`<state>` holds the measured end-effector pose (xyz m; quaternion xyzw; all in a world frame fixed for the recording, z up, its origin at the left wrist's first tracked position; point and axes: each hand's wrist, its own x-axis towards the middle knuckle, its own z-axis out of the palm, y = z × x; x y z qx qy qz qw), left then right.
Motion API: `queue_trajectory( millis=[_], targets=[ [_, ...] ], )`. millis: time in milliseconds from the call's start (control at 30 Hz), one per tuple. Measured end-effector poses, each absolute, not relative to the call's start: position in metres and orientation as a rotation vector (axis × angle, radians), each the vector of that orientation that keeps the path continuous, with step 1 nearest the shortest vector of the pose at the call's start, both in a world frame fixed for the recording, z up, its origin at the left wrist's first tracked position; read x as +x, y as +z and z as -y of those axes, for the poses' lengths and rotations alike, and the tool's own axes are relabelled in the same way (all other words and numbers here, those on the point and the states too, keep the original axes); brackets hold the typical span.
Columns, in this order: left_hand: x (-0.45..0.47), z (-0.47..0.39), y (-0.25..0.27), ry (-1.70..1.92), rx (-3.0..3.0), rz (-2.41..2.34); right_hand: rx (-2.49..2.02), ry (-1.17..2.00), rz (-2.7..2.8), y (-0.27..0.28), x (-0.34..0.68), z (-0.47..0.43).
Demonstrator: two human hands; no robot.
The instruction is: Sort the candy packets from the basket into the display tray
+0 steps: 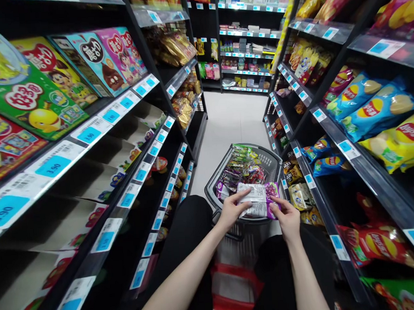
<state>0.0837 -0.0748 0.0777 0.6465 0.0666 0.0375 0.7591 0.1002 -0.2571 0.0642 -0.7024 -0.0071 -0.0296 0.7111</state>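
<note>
A purple-and-white snack packet (259, 199) with grape pictures lies across the near side of a grey shopping basket (270, 158). My left hand (233, 210) grips its left part, fingers reaching over the top. At its right end, my right hand (286, 214) pinches the edge between thumb and fingers. Behind the packet, the basket holds many small snack packets (244, 166) in green, dark and red wrappers. Another purple packet (223, 190) shows beside my left fingers. The undersides of both hands' grips are partly hidden.
Shelves line both sides of this narrow aisle, with snack boxes (45, 97) at left and chip bags (375, 105) at right. Red plastic (233, 307) shows between my dark-clothed legs. Pale floor (231, 118) leads to a stocked back shelf (247, 33).
</note>
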Motion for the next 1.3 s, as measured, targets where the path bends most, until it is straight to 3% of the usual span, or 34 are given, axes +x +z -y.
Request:
queue_trajectory(
  millis=[367, 733, 967, 1300],
  targets=[
    [0.084, 0.074, 0.078, 0.101, 1.511, -0.232, -1.480, 0.161, 0.093, 0.068, 0.101, 0.264],
    [0.087, 0.075, 0.076, 0.028, 1.503, -0.207, -1.754, -0.297, 0.178, 0.072, 0.094, 0.251],
    [0.085, 0.075, 0.081, 0.073, 1.625, -0.177, -1.871, -0.149, 0.210, 0.063, 0.105, 0.261],
    [0.086, 0.076, 0.077, 0.150, 1.696, -0.274, -2.108, -0.332, 0.254, 0.071, 0.100, 0.249]
  ],
)
